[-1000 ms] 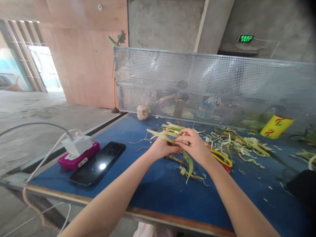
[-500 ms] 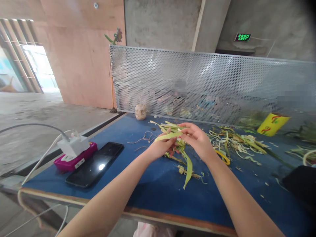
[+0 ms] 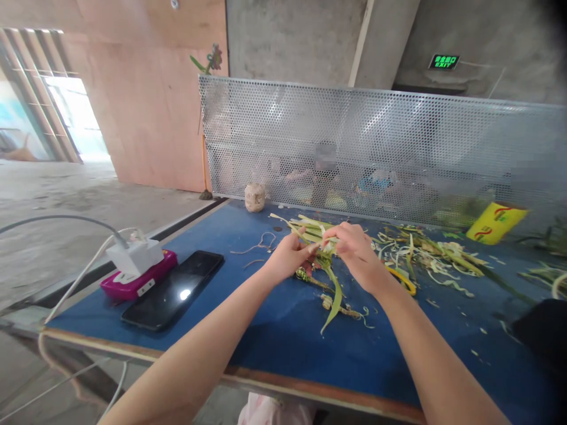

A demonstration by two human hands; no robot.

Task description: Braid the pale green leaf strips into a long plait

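Observation:
Over the blue table [image 3: 283, 342] my left hand [image 3: 286, 260] and my right hand [image 3: 354, 251] meet, both pinched on a bundle of pale green leaf strips [image 3: 325, 260]. The strips fan out to the upper left, and one long green leaf [image 3: 333, 298] hangs down from the bundle to the table. Below it lie small knotted leaf pieces [image 3: 330, 304]. Yellow-handled scissors [image 3: 401, 278] lie just right of my right wrist.
A black phone [image 3: 175, 290] and a pink power bank with a white charger [image 3: 137, 268] lie at the left. Leaf scraps [image 3: 434, 257] litter the right side. A yellow cup [image 3: 496, 223], a small jar [image 3: 255, 198] and a perforated metal screen [image 3: 381, 153] stand behind.
My hands have lifted the bundle slightly and turned it. The hanging leaf has swung with them, and the strips now point more to the upper left.

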